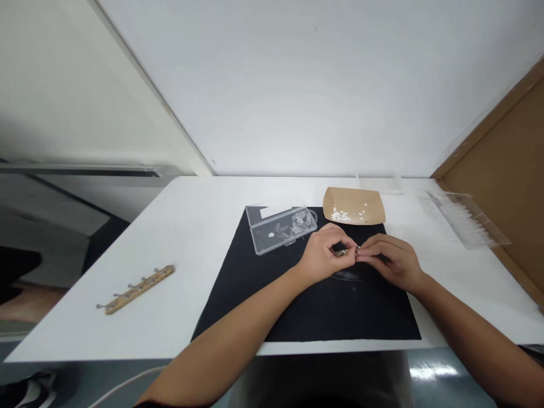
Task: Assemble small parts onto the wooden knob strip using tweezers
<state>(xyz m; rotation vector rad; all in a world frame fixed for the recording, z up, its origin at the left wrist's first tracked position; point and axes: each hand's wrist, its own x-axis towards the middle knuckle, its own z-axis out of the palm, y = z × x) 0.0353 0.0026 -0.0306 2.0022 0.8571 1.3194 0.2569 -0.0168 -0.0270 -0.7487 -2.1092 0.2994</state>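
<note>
Above a black mat [331,317], my left hand [325,255] is closed in a pinch of thumb and forefinger. It holds a small brown piece with shiny silvery bits [341,253], mostly hidden by the fingers. My right hand [393,260] meets it fingertip to fingertip, also pinched, at the piece's right end; what sits between its fingers is too small to name. Just behind the hands lies an open clear plastic case [266,241] with many clear, nail-tip-shaped slivers [300,224]. A brown paper tray [361,198] holds scattered small white bits [340,216].
At the left of the white table [191,238] lies a wooden strip with metal hooks [140,290]. A clear box with rows of pale pieces [461,218] stands at the right, near a brown board [510,170]. Part of another person [34,303] shows at far left.
</note>
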